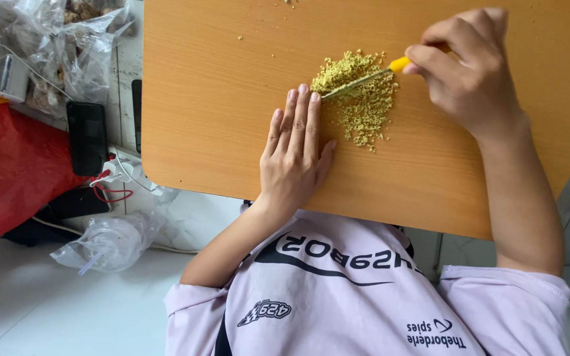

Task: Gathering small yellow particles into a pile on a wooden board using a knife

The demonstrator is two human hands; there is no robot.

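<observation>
We chop the heap of finely minced yellow-green bits [361, 99], which lies near the middle of the flat orange-brown wooden board [212, 99]. Our right hand [470, 69] is clenched around the yellow handle of the thin-bladed knife [364, 78]; our left hand [295, 148] grips nothing and lies flat, its fingertips [303, 89] touching the blade tip. We judge it best to keep those fingertips off the edge and rock the blade. Bare board lies to the left; the near edge is close.
</observation>
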